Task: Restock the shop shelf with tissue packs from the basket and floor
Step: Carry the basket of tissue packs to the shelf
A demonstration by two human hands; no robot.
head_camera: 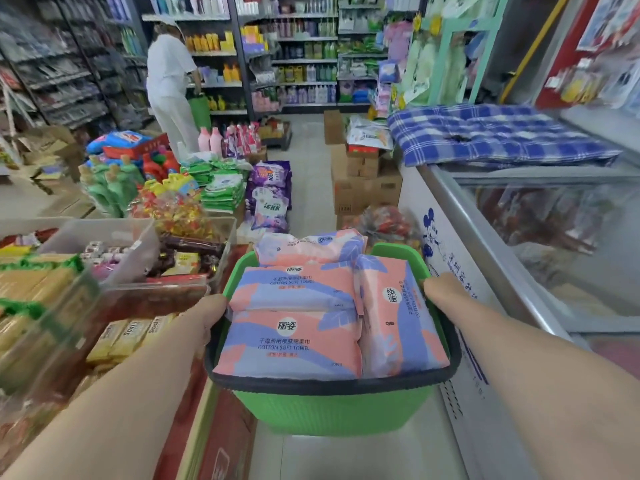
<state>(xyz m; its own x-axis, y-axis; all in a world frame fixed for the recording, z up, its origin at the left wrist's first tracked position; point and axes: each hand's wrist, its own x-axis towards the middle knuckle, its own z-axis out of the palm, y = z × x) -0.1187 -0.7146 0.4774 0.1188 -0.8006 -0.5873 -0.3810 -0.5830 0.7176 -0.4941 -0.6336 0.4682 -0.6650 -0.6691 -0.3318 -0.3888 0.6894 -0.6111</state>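
A green basket (332,414) with a dark rim is held up in front of me, above the floor. Several pink-and-purple tissue packs (294,344) marked "cotton soft towel" fill it to the top. My left hand (211,313) grips the basket's left edge and my right hand (440,287) grips its right edge. The fingers of both hands are hidden behind the basket's sides. Shop shelves (304,60) stand at the far end of the aisle.
A chest freezer (512,244) with a blue checked cloth (495,133) runs along my right. Snack bins (114,251) line my left. Detergent bags (270,199), bottles and cardboard boxes (363,181) crowd the floor ahead. A person in white (171,84) stands at the far shelves.
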